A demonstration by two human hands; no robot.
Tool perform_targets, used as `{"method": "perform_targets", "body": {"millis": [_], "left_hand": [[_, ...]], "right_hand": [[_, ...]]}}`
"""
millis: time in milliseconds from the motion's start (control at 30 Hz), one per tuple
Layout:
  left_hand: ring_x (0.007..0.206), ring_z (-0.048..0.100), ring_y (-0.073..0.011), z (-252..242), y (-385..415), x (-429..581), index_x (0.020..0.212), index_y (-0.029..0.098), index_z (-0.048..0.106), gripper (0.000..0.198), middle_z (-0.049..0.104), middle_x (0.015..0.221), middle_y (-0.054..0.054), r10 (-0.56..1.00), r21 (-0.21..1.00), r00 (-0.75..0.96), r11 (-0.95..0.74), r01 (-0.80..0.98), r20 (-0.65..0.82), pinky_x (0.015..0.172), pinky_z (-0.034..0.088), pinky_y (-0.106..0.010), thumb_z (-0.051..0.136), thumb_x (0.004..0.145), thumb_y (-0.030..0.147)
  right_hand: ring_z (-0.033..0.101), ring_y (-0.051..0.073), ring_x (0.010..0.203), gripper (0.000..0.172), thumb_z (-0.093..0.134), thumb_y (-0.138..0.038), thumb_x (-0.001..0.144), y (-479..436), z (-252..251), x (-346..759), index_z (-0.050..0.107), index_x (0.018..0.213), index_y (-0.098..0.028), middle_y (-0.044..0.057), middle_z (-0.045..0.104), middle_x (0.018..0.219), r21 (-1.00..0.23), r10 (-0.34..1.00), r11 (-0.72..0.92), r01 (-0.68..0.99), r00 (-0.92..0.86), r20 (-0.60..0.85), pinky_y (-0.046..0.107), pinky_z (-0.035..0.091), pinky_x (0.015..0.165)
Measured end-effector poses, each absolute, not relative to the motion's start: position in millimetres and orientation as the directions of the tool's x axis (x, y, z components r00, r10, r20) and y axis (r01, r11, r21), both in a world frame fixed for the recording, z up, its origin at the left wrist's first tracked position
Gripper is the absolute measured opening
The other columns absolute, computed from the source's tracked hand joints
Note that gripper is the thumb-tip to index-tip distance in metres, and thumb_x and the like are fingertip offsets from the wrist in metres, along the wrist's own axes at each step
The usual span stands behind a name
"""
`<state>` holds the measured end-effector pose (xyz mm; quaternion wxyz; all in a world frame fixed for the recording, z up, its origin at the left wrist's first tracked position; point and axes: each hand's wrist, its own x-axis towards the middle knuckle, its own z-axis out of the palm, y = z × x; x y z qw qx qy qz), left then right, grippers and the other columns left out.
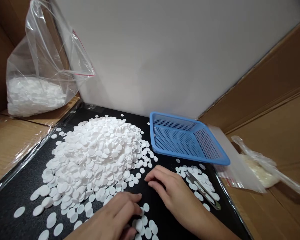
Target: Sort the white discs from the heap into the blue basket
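Note:
A big heap of small white discs (97,156) lies on a black mat (20,193). My left hand (115,216) rests on the mat at the heap's near edge, fingers curled over a few loose discs (145,226). To its right, my right hand (172,193) lies palm down with the fingers stretched flat toward the heap, holding nothing. A smaller patch of discs (197,180) lies right of that hand, with metal tweezers (205,193) on top of it.
A blue mesh basket (185,138) stands tilted at the mat's far right. A clear zip bag of discs (37,83) sits on cardboard at the far left. More plastic bags (252,166) lie at right. A white wall stands behind.

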<state>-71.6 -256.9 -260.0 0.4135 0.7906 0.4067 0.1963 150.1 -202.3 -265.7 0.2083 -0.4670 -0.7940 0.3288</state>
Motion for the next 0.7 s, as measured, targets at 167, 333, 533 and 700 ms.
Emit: {"method": "perform_targets", "body": {"millis": [167, 333, 533, 700], "left_hand": [[0.091, 0.068, -0.0179, -259, -253, -75, 0.105, 0.026, 0.055, 0.017, 0.070, 0.109, -0.003, 0.872, 0.866, 0.477, -0.155, 0.475, -0.105, 0.081, 0.056, -0.025, 0.047, 0.095, 0.015], [0.099, 0.067, -0.0190, -265, -253, -77, 0.100, 0.025, 0.055, 0.015, 0.069, 0.113, -0.004, 0.892, 0.878, 0.451, -0.202, 0.433, -0.017, 0.085, 0.053, -0.027, 0.053, 0.091, 0.013], [0.096, 0.067, -0.0201, -261, -254, -70, 0.102, 0.023, 0.061, 0.021, 0.071, 0.104, -0.003, 0.905, 0.901, 0.423, -0.141, 0.411, -0.051, 0.084, 0.052, -0.029, 0.067, 0.083, 0.015], [0.073, 0.068, -0.0161, -251, -249, -62, 0.087, 0.018, 0.062, 0.015, 0.071, 0.075, -0.001, 0.923, 0.978, 0.332, 0.156, 0.137, -0.193, 0.070, 0.051, -0.026, 0.071, 0.086, 0.030]], "right_hand": [[0.065, 0.013, 0.078, 0.032, 0.072, 0.005, 0.078, -207, -261, 152, 0.069, 0.086, -0.025, -0.004, 0.065, 0.087, -0.745, 0.794, 0.310, 0.590, -0.592, -0.138, 0.020, 0.050, 0.066], [0.062, 0.013, 0.079, 0.028, 0.074, 0.004, 0.074, -213, -260, 154, 0.064, 0.078, -0.023, -0.004, 0.061, 0.084, -0.729, 0.790, 0.333, 0.598, -0.599, -0.130, 0.020, 0.048, 0.065], [0.057, 0.012, 0.064, 0.022, 0.065, 0.001, 0.076, -220, -252, 138, 0.061, 0.073, -0.020, -0.005, 0.060, 0.070, -0.837, 0.835, 0.215, 0.504, -0.539, -0.110, 0.020, 0.043, 0.056], [0.067, 0.014, 0.064, 0.011, 0.060, -0.015, 0.090, -230, -240, 135, 0.064, 0.082, -0.021, -0.002, 0.069, 0.069, -0.920, 0.866, 0.126, 0.370, -0.494, -0.080, 0.022, 0.051, 0.060]]}}
